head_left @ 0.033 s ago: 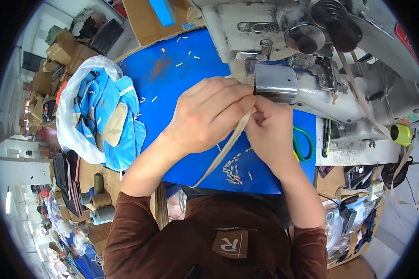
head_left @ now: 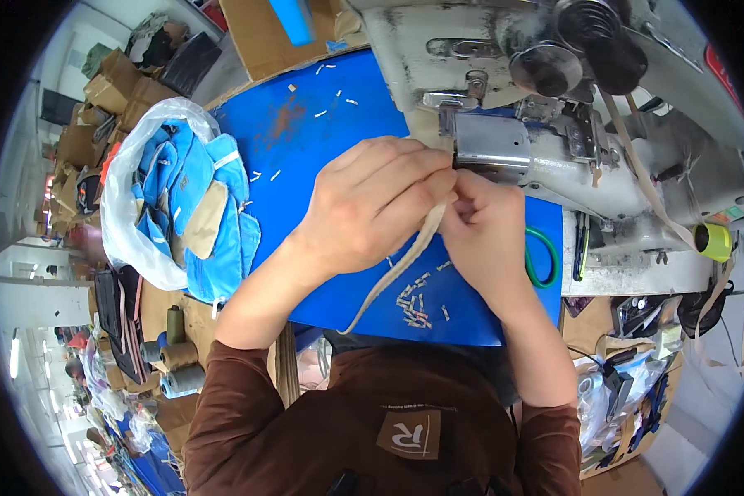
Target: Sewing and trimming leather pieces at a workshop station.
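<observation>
A beige fabric strip (head_left: 401, 266) runs between my two hands, its loose tail curving down toward my body over the blue work surface (head_left: 355, 310). My left hand (head_left: 368, 207) is closed on the strip, fingertips right beside the metal arm of the sewing machine (head_left: 492, 140). Just below and to the right, my right hand (head_left: 486, 236) pinches the same strip, thumb and fingers pressed together. Both hands nearly touch each other. The fingers cover the gripped part of the strip; more beige material shows beyond them next to the machine.
At the left a white plastic bag (head_left: 124, 223) holds blue fabric pieces. Small label-like scraps (head_left: 413, 302) lie near me. Green-handled scissors (head_left: 544, 258) rest by my right forearm. Thread cones (head_left: 178, 355) stand lower left; a yellow cup-like holder (head_left: 711, 240) is at right.
</observation>
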A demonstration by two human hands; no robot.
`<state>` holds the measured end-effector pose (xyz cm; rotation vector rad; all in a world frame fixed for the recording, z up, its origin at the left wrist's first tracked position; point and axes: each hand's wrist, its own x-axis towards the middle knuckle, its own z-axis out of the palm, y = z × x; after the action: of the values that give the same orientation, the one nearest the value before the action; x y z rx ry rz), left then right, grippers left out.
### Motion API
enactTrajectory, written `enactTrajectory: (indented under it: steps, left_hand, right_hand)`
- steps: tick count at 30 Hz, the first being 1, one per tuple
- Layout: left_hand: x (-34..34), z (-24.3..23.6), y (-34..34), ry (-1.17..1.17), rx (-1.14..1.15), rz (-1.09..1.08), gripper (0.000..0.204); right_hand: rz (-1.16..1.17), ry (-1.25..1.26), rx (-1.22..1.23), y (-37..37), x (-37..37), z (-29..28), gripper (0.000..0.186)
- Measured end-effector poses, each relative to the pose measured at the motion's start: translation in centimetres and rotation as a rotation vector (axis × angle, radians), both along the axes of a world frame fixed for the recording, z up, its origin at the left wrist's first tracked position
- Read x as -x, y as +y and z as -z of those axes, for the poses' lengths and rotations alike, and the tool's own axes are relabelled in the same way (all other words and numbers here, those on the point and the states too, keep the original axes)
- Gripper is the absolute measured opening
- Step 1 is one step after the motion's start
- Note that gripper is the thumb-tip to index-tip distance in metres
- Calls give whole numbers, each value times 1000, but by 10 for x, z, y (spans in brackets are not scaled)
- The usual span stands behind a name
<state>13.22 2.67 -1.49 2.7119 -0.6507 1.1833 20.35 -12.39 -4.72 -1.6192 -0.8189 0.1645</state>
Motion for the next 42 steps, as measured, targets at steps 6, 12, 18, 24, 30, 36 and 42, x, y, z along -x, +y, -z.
enactTrajectory:
  steps: [6,12,18,24,30,36,42]
  left_hand:
    - [4,-1,-5,21,80,14,31]
    - [14,2,-7,151,376,-79,25]
    - [13,-3,-7,183,501,-38,23]
    - [16,1,-16,73,199,-28,26]
    - [23,0,-21,114,312,-32,27]
    - [25,-3,-25,112,259,-52,26]
    - [24,-5,-26,124,275,-92,27]
  right_hand:
    - [-53,291,-75,-9,-6,-7,12]
    - [-91,459,0,-9,-7,-21,11]
    - [-10,175,83,-10,6,-14,8]
    - [-56,334,-74,-13,-5,-9,10]
    - [-17,360,-46,-13,-1,-11,9]
    - [-79,261,-33,-23,7,-1,7]
    - [-66,451,-95,-13,-4,-15,7]
